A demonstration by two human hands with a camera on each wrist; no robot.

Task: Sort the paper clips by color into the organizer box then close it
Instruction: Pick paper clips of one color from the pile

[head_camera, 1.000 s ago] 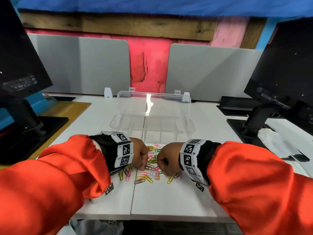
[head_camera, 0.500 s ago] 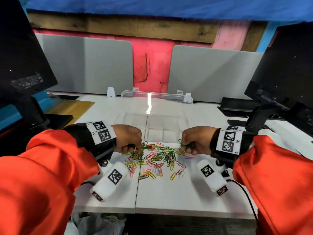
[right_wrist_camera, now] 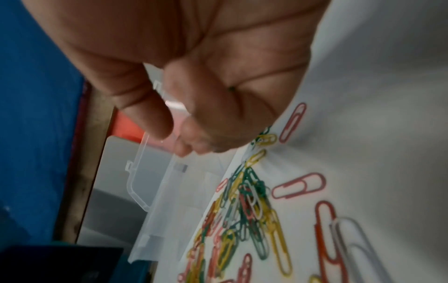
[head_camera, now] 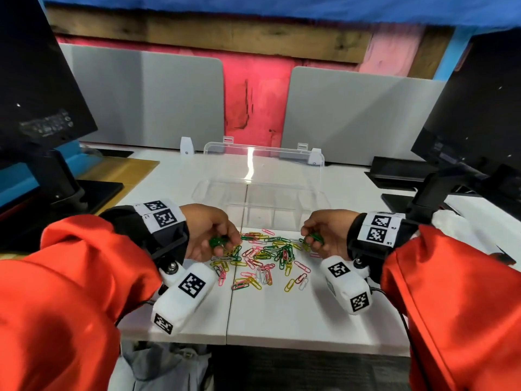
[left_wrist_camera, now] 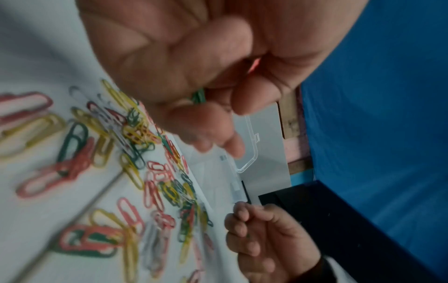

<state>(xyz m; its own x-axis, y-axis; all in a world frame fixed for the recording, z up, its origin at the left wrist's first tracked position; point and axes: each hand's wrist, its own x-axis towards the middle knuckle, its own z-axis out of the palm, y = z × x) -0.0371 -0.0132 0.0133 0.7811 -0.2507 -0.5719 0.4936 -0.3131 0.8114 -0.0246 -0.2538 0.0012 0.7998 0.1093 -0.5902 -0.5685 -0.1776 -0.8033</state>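
Observation:
A heap of pink, yellow, green and white paper clips (head_camera: pixel 267 256) lies on the white table in front of a clear organizer box (head_camera: pixel 262 210), whose lid (head_camera: pixel 263 162) stands open at the back. My left hand (head_camera: pixel 214 235) hovers at the heap's left edge, its curled fingers holding a bunch of green clips (head_camera: pixel 217 241), which also show between the fingers in the left wrist view (left_wrist_camera: pixel 199 96). At the heap's right edge my right hand (head_camera: pixel 324 235) holds green clips (head_camera: pixel 315 237) in curled fingers. The right wrist view shows that hand (right_wrist_camera: pixel 184 118) curled, with the heap (right_wrist_camera: pixel 244 201) below it.
Black monitors on stands flank the table, one at left (head_camera: pixel 36 88) and one at right (head_camera: pixel 476 108). Grey divider panels (head_camera: pixel 352 114) stand behind the box. The table's front edge (head_camera: pixel 267 345) is near my body.
Both hands have drawn apart from the middle of the heap to its edges and lifted a little, each now holding green clips. The heap has spread out.

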